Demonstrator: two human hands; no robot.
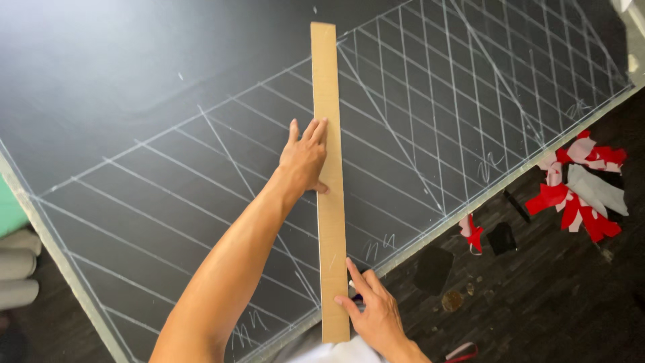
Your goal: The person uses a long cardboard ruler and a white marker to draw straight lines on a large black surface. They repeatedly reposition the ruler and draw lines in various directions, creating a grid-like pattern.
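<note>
Pressing flat with spread fingers, the left hand (306, 158) pins a long tan cardboard strip (329, 181) on the dark chalk-lined sheet (168, 168) covering the table. At the strip's near end, the right hand (373, 309) pinches a small chalk piece (352, 285). Red and white fabric scraps (581, 185) lie far right on the floor.

I see two bare hands and forearms in the head view. The left hand (306, 158) carries no glove, ring, watch or strap; its forearm is uncovered along its full visible length, with no sleeve edge in frame. The right hand (376, 316) is likewise ungloved, and I can see no ring on it; its wrist is bare. At the bottom edge, between the two arms, I see a small patch of white fabric (339, 353), apparently part of the person's garment.
</note>
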